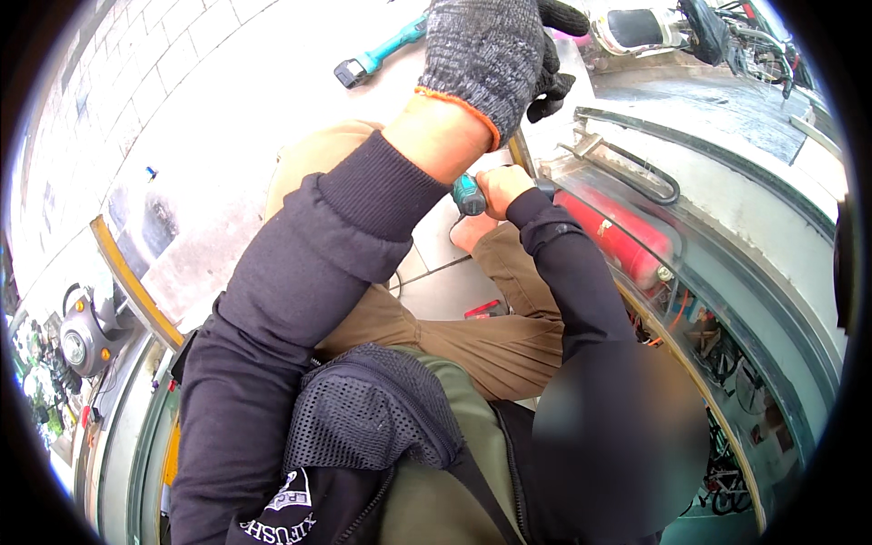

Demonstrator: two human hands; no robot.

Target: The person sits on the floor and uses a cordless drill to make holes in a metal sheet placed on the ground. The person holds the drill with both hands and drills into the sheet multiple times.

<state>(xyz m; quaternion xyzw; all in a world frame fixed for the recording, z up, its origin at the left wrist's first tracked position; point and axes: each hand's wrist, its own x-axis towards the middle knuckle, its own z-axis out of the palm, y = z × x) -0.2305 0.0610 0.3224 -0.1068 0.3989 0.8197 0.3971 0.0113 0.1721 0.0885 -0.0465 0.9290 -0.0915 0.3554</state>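
My left hand (500,68), in a dark grey knit glove with an orange cuff, reaches out at the top centre. Its fingers are apart, and I see nothing in them. A teal cordless power tool (386,52) with a black battery lies beside the glove, one end hidden behind it. My bare right hand (505,189) is closed around a second, teal-and-black power tool (469,194). That one is held below the glove, close to a glass panel's frame; the fingers cover much of it.
A red cylinder (618,238) shows through the glass panel (677,213) at the right, below a dark curved handle (636,173). A small red-and-black object (486,310) lies on the floor tiles by my legs. Yellow-edged framing (136,282) stands at the left. A parked scooter (636,29) is at the upper right.
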